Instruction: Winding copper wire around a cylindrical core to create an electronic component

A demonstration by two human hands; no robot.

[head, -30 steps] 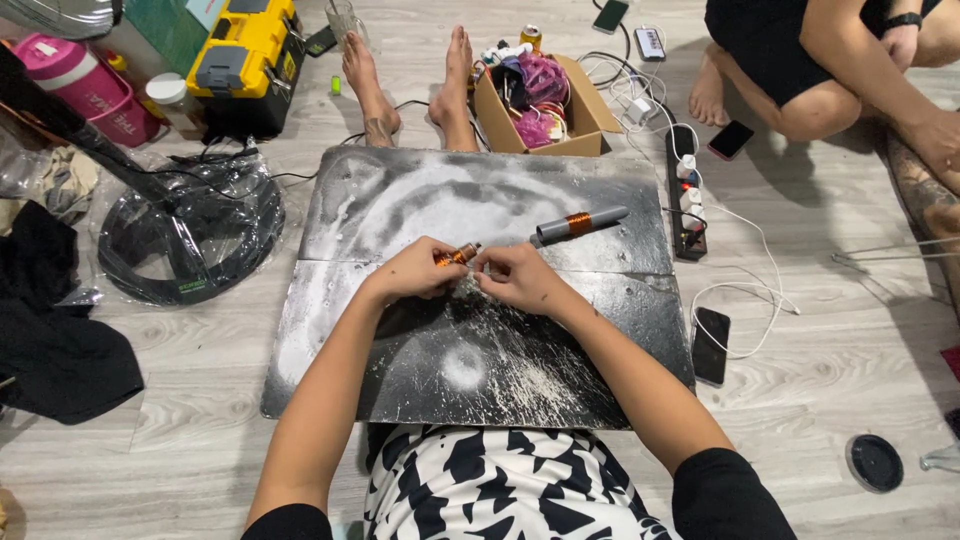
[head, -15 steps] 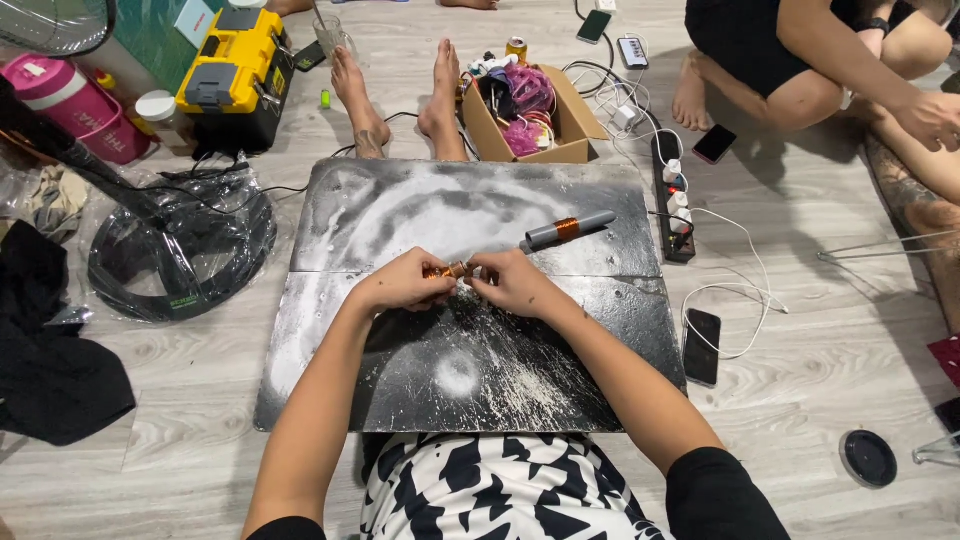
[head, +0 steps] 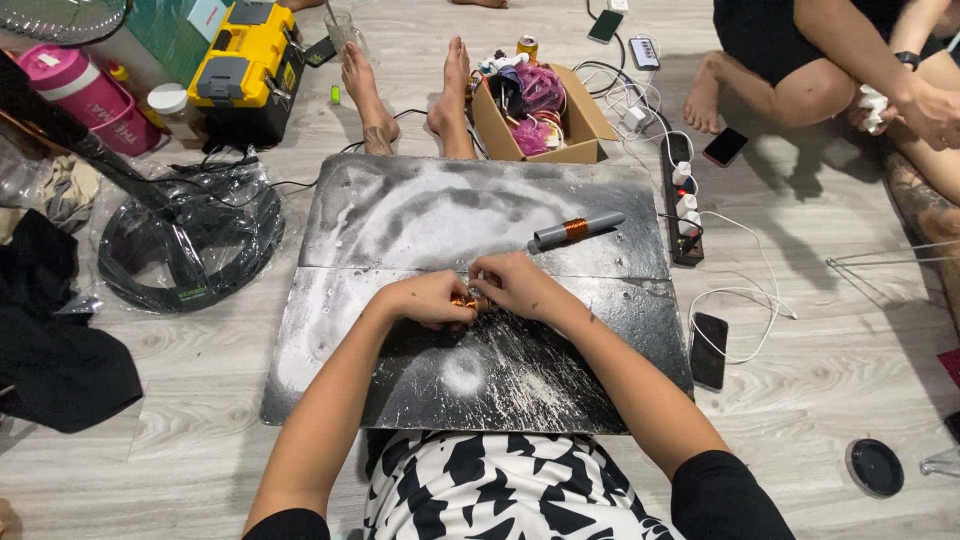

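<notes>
We see the left hand (head: 425, 300) and right hand (head: 515, 283), fingers clenched together on a small copper-coloured wire coil (head: 468, 301), above a dusty black board (head: 420, 215) on the floor.

My hands (head: 470, 295) meet mid-board (head: 400, 215); tube (head: 578, 230) lies beyond them toward its far right corner. Cardboard box (head: 580, 125) behind the far edge, phone (head: 709, 350) off the right edge, power strip (head: 683, 210) there too.

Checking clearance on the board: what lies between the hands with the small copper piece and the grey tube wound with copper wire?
In the head view, only bare dusty board separates the hands from the grey tube.
</notes>
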